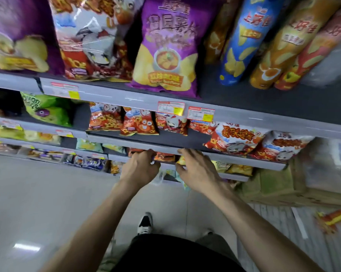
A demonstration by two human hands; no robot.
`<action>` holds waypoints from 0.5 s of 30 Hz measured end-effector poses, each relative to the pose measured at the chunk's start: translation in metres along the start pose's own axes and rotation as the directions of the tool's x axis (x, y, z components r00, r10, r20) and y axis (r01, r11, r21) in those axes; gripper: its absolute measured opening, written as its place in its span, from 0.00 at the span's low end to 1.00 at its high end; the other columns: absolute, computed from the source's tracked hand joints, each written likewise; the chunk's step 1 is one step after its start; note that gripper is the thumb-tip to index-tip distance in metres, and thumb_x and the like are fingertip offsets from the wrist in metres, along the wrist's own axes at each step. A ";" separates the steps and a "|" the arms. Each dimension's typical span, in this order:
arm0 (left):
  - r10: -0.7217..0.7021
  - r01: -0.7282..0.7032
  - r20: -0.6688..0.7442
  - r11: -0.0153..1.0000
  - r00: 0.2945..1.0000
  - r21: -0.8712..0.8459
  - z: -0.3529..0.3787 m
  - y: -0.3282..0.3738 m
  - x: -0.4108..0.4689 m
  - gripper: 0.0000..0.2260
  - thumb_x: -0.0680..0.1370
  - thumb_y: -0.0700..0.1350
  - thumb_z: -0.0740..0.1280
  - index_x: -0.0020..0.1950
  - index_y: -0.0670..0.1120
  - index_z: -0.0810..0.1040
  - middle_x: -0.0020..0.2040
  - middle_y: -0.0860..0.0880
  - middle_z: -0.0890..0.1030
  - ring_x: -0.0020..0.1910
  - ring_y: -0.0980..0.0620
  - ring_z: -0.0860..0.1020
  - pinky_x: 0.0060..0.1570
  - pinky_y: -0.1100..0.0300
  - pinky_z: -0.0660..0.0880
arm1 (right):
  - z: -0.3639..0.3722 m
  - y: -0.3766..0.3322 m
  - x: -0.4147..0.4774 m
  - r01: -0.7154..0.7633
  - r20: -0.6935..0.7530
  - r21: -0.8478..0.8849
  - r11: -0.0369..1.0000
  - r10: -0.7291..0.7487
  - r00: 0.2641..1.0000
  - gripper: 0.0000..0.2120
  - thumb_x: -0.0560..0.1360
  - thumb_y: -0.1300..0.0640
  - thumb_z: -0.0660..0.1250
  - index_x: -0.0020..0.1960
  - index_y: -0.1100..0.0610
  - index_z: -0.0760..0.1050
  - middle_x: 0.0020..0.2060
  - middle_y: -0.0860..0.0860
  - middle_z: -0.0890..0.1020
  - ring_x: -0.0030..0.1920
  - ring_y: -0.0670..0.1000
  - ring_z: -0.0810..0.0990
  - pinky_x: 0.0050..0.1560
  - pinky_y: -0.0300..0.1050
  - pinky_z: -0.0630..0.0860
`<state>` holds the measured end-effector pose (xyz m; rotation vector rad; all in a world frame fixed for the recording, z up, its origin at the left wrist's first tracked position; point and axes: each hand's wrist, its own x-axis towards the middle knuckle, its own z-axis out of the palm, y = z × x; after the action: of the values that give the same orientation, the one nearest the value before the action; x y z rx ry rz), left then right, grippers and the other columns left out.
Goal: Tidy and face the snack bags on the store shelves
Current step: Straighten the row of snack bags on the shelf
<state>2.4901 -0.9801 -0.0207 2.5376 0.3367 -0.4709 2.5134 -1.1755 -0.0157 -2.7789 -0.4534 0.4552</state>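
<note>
Here, red bag (164, 157): on the low shelf, just under the shelf lip (116, 143), between my two hands.
Left hand (140, 168): fingers (146, 154) curled at the bag's top; whether they grip it I cannot tell.
Right hand (195, 170): fingers spread and loose, holding nothing, tips at the lip.
Shelf above: upper bags (138, 124) standing in a row.

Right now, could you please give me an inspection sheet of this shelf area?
Surface: grey shelf edge; price tags on the edge above.
Job's things: purple chip bag upright on top; small red bags in a row; red-white bags over the front edge at right.
Clutter: red-yellow packet on the floor; cardboard boxes by the shelves.
Hands: left hand fingers curled at an orange bag, grip unclear; right hand open, fingers at the shelf edge.
Cables: nothing seen.
Surroundings: glossy floor.
</note>
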 end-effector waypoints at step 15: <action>-0.213 0.145 -0.278 0.958 0.937 -0.246 -0.098 -0.170 0.123 0.28 0.78 0.51 0.72 0.74 0.42 0.69 0.67 0.35 0.77 0.65 0.31 0.75 0.59 0.40 0.74 | 0.048 -0.137 0.150 -0.268 -0.115 0.283 0.921 0.310 0.944 0.46 0.78 0.45 0.72 0.84 0.59 0.49 0.82 0.57 0.58 0.81 0.58 0.59 0.80 0.54 0.62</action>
<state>2.5718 -0.7691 -0.0688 2.3648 0.7006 -0.0983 2.5961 -0.9877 -0.0535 -2.5990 0.0581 0.3267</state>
